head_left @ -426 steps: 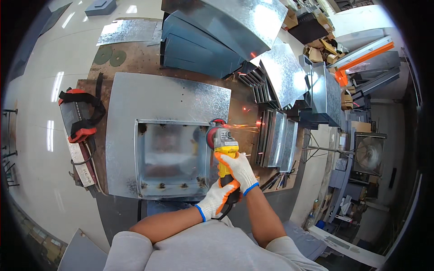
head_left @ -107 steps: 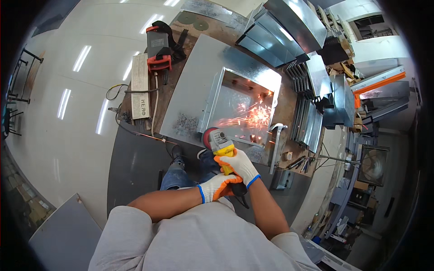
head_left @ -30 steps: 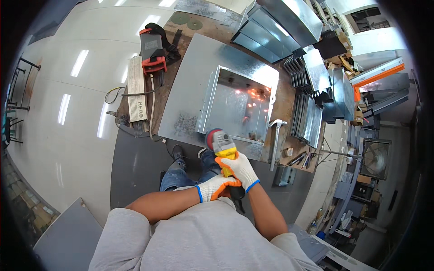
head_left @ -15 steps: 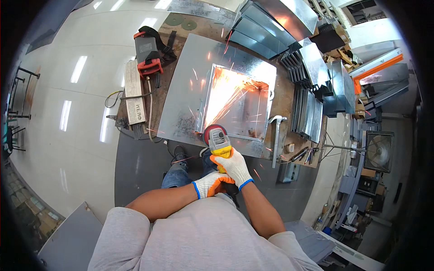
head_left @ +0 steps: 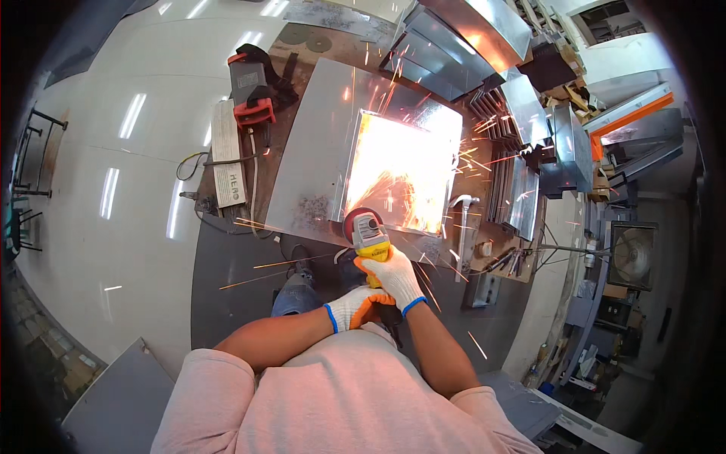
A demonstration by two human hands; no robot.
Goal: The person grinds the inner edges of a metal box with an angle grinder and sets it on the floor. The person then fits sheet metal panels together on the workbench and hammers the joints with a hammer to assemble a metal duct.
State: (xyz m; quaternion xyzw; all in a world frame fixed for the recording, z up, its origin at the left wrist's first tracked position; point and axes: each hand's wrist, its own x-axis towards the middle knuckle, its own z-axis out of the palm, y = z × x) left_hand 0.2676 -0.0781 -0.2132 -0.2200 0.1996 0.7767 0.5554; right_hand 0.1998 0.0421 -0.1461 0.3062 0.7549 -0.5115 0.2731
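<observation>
A yellow grinder point(head_left: 368, 236) with a red guard bites the near edge of a shallow metal tray point(head_left: 401, 170), which glows orange and throws sparks across the bench. The right hand point(head_left: 395, 276) grips its body and the left hand point(head_left: 354, 306) clasps the rear handle, both gloved. A hammer point(head_left: 462, 227) lies just right, a red-handled tool point(head_left: 253, 87) well left.

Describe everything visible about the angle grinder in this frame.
The angle grinder has a yellow body, a grey head and a red disc guard. It points away from the person at the near edge of the shallow sheet-metal tray, throwing bright sparks across it. The gloved right hand grips its body; the gloved left hand holds the rear handle.
</observation>
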